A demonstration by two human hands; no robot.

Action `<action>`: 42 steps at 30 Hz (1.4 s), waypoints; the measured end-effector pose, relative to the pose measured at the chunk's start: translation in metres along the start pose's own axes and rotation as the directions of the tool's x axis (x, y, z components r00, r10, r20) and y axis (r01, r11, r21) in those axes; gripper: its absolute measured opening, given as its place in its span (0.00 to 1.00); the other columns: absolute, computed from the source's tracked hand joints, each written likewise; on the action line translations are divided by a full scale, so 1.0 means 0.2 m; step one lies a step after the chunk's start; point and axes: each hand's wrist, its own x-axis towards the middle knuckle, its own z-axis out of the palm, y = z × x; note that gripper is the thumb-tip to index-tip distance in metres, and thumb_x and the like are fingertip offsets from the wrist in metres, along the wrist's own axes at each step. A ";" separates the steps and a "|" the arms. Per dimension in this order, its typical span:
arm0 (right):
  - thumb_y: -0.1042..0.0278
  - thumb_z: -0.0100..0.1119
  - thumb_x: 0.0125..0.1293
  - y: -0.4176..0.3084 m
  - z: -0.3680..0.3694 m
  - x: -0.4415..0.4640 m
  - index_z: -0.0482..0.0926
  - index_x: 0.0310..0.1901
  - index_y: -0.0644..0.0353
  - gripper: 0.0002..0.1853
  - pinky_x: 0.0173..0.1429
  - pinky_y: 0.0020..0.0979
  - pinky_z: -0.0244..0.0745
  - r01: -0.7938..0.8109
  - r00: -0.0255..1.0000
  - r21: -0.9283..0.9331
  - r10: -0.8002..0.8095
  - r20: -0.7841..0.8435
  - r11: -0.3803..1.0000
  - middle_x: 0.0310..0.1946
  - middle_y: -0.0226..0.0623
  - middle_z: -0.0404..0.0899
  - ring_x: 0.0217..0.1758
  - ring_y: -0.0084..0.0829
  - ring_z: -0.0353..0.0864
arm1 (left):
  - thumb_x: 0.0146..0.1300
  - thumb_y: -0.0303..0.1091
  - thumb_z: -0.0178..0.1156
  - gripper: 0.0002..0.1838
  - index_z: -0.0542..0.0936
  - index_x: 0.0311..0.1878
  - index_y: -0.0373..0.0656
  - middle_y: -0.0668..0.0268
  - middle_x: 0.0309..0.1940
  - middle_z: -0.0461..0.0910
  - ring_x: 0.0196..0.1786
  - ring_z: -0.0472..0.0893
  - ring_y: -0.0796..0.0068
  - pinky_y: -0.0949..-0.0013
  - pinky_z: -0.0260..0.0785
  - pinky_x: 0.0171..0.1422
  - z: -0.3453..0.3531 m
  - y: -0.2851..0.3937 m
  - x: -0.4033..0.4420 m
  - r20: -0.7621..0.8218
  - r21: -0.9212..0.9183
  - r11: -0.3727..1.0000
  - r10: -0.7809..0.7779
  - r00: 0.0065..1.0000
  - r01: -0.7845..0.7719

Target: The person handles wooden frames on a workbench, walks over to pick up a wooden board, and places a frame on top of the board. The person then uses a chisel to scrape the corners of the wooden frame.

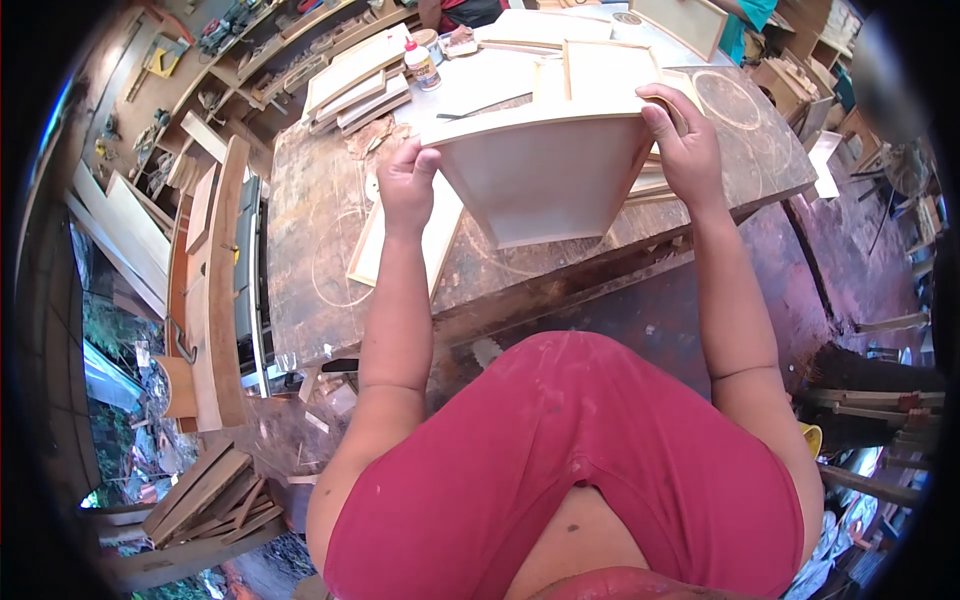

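Both of my hands hold up a pale framed wooden panel [550, 180], tilted above the near edge of the workbench. My left hand [407, 185] grips its left upper corner, thumb on the near side. On the opposite corner, my right hand [685, 150] has its fingers curled over the rim and its thumb pressed along it. Beneath the left side of the held panel lies another pale panel [372, 250], partly covered by my left arm. More pale framed pieces [608, 70] rest behind it, partly hidden.
The worn wooden workbench [310, 240] carries a stack of panels [360, 85] and a glue bottle with a red cap [422, 66]. Beyond the far side, a person in a teal sleeve [745, 25] is partly visible. Scrap boards [210, 495] lie at the lower left.
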 end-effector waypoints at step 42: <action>0.48 0.66 0.64 0.73 -0.16 -0.74 0.74 0.61 0.63 0.32 0.60 0.36 0.76 -0.452 0.886 0.029 0.452 -0.099 0.892 0.52 0.45 0.81 0.57 0.35 0.80 | 0.74 0.44 0.55 0.17 0.78 0.48 0.36 0.68 0.38 0.78 0.40 0.74 0.80 0.74 0.66 0.49 0.32 0.66 0.55 0.478 0.672 0.626 0.041 0.877 -0.396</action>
